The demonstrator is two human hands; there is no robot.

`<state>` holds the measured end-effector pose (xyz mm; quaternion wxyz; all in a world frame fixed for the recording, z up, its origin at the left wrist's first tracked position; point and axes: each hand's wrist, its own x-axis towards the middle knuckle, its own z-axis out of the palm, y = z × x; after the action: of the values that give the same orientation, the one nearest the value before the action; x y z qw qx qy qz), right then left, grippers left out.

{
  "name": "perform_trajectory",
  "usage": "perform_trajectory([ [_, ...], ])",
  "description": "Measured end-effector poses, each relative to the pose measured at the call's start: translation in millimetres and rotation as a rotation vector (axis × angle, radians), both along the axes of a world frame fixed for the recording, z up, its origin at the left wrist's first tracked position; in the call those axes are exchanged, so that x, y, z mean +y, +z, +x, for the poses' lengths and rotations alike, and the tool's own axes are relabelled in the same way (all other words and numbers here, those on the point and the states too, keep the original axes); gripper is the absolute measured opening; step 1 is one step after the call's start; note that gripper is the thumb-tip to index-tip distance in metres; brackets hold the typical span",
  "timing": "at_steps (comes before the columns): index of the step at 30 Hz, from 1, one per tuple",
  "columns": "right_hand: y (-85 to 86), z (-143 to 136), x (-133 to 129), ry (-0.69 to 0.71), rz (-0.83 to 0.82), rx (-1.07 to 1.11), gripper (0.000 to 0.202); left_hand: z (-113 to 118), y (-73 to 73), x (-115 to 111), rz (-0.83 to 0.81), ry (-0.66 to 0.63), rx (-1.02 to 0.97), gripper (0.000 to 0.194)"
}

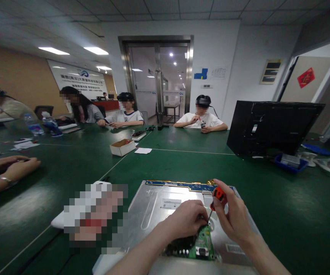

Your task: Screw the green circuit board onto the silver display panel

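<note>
Presently, above one metal panel [146, 208], the right hand [235, 217] is holding one red-black screwdriver [219, 194] between closed fingers; the left hand [188, 218], whose grip I cannot tell, is bending over one green circuit board [205, 240] on this panel.

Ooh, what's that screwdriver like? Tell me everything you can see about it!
The screwdriver has a chunky red-and-black handle that looks like plastic, and a thin, dark shaft that looks like metal. The right hand grips the handle. It's tilted, handle up, with the shaft slanting down towards the top end of the green circuit board, right beside the fingers of the left hand. The tip is too small to make out, so I can't tell what it touches.
</note>
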<state>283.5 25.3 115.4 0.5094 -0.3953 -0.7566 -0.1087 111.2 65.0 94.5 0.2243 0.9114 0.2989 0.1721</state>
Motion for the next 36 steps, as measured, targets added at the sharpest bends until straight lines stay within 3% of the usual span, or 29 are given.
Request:
perform_trajectory([
  [7,0.5,-1.2,3.8,0.052,0.051,0.009,0.032,0.6,0.5,0.1,-0.017,0.001,0.009,0.017],
  [20,5.6,-0.5,1.0,0.053,-0.001,0.028,0.043,0.6,0.6,0.4,0.0,-0.001,0.029,0.017],
  [28,-1.3,1.6,7.5,-0.022,0.071,0.012,0.025,0.0,-1.3,0.9,0.003,-0.005,-0.004,0.015],
  [36,7.6,0.0,-0.5,0.012,-0.022,0.018,0.034,1.0,-0.9,0.9,0.008,-0.004,0.027,0.017],
])
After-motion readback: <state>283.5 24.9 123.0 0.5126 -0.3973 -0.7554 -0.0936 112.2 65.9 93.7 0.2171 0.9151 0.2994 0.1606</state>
